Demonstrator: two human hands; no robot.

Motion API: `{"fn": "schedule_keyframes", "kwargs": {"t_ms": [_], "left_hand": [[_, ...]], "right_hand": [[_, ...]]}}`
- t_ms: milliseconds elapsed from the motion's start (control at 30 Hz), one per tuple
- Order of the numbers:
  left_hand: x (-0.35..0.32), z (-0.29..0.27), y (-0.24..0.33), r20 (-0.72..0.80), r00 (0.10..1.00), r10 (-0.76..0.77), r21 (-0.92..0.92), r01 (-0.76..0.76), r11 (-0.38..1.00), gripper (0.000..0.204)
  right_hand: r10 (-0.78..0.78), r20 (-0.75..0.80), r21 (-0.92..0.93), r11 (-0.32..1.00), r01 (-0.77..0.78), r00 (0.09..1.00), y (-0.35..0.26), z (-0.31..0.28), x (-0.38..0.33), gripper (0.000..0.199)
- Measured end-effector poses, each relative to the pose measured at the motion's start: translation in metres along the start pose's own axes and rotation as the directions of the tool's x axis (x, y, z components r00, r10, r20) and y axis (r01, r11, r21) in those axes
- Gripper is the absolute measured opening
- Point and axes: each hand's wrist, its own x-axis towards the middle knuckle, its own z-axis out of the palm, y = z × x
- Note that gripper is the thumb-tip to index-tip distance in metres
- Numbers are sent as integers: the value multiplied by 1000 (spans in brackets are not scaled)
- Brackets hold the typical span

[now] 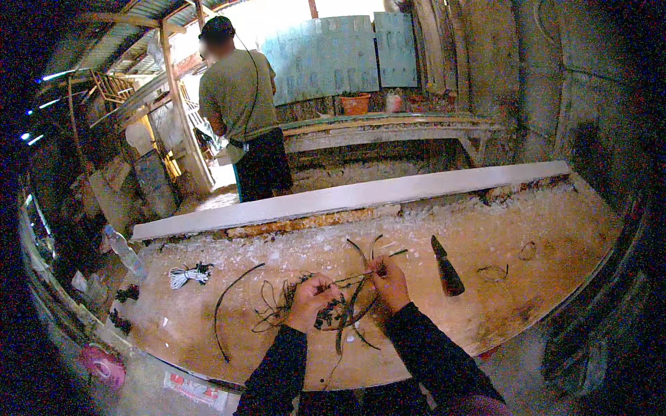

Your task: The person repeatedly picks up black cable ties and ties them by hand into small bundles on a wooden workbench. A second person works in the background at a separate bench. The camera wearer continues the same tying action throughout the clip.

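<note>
My left hand (311, 302) and my right hand (389, 284) are both closed, pinching a thin cord (351, 279) that runs taut between them. Below and around the hands lie several dark curved strips (342, 330), some poking out beyond my right fingers. A tangle of thin dark cord (267, 303) spreads out beside my left hand. Small dark pieces (326, 315) cluster just under its fingers; their kind is too small to make out. One long curved strip (218, 310) rests apart on the left. To the right lies a knife (447, 269) with a dark handle.
A white beam (347, 197) borders the far side of the wooden table (416, 347). A bundle of white cord (189, 276) and a clear plastic bottle (125, 251) lie left. Thin loops (493, 273) lie right. Another person (239, 104) stands beyond the table, back turned.
</note>
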Motion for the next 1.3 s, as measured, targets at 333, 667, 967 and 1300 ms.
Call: {"fn": "schedule_keyframes", "kwargs": {"t_ms": [333, 667, 967, 1300], "left_hand": [[24, -31, -21, -577, 726, 373, 304, -232, 924, 10], [19, -20, -20, -492, 767, 411, 342, -263, 902, 6], [15, -9, -15, -263, 920, 290, 226, -234, 946, 13], [-1, 9, 3, 209, 966, 150, 405, -225, 886, 11]], "right_hand": [[-31, 508, 206, 975, -87, 861, -30, 9, -13, 11], [-276, 664, 326, 943, 62, 695, -69, 10, -28, 12], [-32, 502, 360, 916, -176, 864, -52, -10, -8, 7], [12, -135, 90, 996, 1, 991, -13, -1, 4, 12]]}}
